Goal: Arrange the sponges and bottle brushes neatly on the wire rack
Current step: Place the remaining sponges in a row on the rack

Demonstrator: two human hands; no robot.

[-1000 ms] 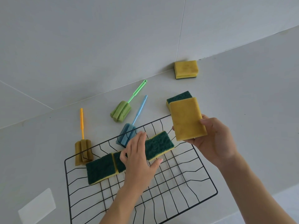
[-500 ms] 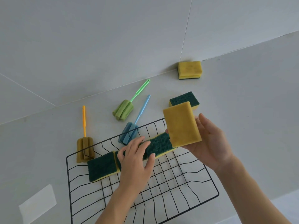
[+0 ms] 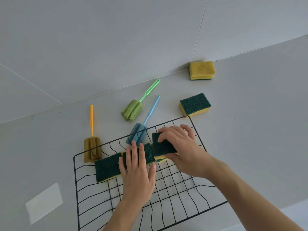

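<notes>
Pale grey bench [image 3: 250, 130] meets a grey tiled wall [image 3: 116, 39] behind it, and on the bench lies the black wire rack [image 3: 166, 189] with 3 sponges in a row along its far edge. The right hand [image 3: 181, 147] pinches a green-topped yellow sponge [image 3: 162, 145], fingers over its top and thumb under its near edge, holding it tilted at the right end of the row. The left hand [image 3: 138, 170] lies flat with fingers spread on the middle green-and-yellow sponge [image 3: 149, 154]. A third green-and-yellow sponge [image 3: 106, 167] lies just beside it at the left end. Beyond the rack, the blue foam bottle brush [image 3: 138, 133] touches the rim, the green foam bottle brush [image 3: 133, 110] lies further back, and the orange-handled brown foam bottle brush [image 3: 92, 147] rests at the rack's left corner. 2 more sponges lie off the rack: one green side up [image 3: 195, 104] near the right corner, one yellow side up [image 3: 201, 70] against the wall.
</notes>
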